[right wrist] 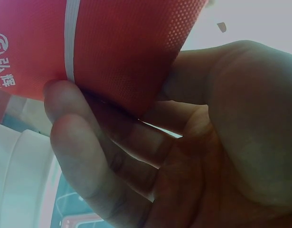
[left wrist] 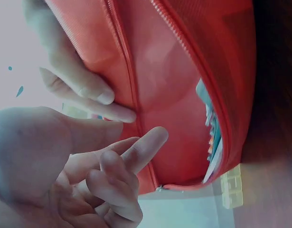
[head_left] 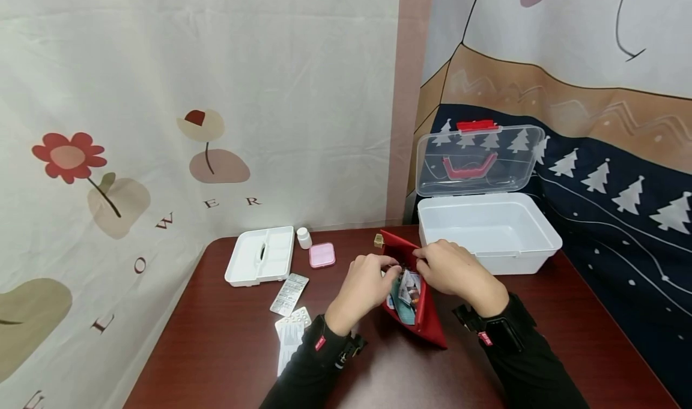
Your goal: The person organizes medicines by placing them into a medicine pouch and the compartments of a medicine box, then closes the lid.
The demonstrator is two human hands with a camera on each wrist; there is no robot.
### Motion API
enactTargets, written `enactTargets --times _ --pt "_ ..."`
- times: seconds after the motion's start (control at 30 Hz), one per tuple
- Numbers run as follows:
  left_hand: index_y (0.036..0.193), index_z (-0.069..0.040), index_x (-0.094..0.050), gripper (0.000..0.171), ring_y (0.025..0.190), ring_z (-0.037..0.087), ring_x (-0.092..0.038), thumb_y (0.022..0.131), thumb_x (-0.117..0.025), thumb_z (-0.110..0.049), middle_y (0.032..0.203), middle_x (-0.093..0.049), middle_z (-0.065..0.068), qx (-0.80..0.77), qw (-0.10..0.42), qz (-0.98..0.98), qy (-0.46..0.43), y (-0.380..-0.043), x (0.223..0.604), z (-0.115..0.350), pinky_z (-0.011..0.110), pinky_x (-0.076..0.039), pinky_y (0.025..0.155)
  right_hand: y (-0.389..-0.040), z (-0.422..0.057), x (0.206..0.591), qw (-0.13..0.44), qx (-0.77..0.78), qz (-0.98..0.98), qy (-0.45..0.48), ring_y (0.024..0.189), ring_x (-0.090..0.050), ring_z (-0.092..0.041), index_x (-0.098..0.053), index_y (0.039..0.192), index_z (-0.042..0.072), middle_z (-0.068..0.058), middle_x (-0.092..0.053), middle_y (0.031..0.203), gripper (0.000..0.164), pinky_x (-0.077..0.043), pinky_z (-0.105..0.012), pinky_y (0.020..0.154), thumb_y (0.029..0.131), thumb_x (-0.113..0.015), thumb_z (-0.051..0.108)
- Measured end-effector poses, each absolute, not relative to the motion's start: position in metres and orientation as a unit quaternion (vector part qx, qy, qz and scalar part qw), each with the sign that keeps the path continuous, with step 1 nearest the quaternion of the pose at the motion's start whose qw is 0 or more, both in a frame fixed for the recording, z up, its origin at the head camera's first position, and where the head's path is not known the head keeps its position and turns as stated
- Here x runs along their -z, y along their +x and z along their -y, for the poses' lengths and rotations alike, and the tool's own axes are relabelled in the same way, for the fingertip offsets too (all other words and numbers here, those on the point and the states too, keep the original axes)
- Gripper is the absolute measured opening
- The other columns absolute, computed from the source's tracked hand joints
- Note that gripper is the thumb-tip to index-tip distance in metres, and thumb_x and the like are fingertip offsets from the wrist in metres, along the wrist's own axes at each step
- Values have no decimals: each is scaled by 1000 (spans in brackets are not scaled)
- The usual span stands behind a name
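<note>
A red zippered pouch (head_left: pixel 430 319) stands unzipped on the table, with teal and white packets (head_left: pixel 406 295) showing inside. At the left of its opening is my left hand (head_left: pixel 369 283). Thumb and index finger pinch the pouch's edge, the index reaching inside the opening, in the left wrist view. My right hand (head_left: pixel 451 268) grips the far right edge of the pouch. The right wrist view shows its thumb and fingers on either side of the red fabric (right wrist: pixel 122 57), which bears a pale stripe and white print.
Behind the right hand sits a clear-lidded white box (head_left: pixel 489 229), lid raised. To the left are a white divided case (head_left: pixel 261 256), a white bottle (head_left: pixel 304 238), a pink case (head_left: pixel 322 255), a blister pack (head_left: pixel 289 293) and white packets (head_left: pixel 291 340). A yellow compartment box (left wrist: pixel 232 187) lies beyond the pouch.
</note>
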State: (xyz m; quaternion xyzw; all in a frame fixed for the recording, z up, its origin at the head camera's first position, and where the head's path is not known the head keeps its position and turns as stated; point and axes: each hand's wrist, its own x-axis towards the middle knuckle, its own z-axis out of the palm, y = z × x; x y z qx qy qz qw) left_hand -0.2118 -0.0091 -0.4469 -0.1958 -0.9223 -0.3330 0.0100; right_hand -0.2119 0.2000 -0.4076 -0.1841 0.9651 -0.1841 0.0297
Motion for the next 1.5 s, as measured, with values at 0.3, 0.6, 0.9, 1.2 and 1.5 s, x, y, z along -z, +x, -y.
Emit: enactTargets --times 0.3,0.6,0.9,1.2,1.5 --pt "119 -13 -86 23 60 7 -51 107 -71 -26 84 -79 1 307 34 932 -190 -210 449 38 26 -42 58 -212 -200 405 38 182 -965 -183 88 -67 -19 -78 133 0 -19 -80 128 33 -52 -38 71 105 -67 14" --pt "113 -15 -87 17 82 18 -71 102 -79 -26 101 -85 2 244 56 955 -159 -211 451 94 37 -55 75 -213 -203 405 40 188 -964 -183 82 -61 -19 -78 134 0 -20 -80 128 35 -46 -33 66 105 -65 13" --pt "113 -11 -85 22 101 26 -76 93 -89 -19 114 -84 7 190 2 977 -99 -200 459 159 48 -61 90 -214 -203 404 41 190 -964 -184 84 -63 -20 -77 135 0 -21 -80 127 35 -47 -33 65 104 -66 13" --pt "112 -13 -86 32 101 23 -73 81 -95 -19 113 -81 5 154 -55 981 -102 -178 469 197 48 -59 89 -213 -201 406 40 188 -963 -187 86 -64 -20 -78 134 0 -20 -80 127 35 -48 -35 68 104 -66 13" --pt "108 -13 -85 39 99 24 -63 72 -97 -9 118 -70 9 138 -78 980 -117 -167 480 204 46 -54 83 -213 -200 406 51 192 -963 -184 86 -64 -20 -77 135 0 -19 -80 125 35 -50 -34 68 104 -66 13"
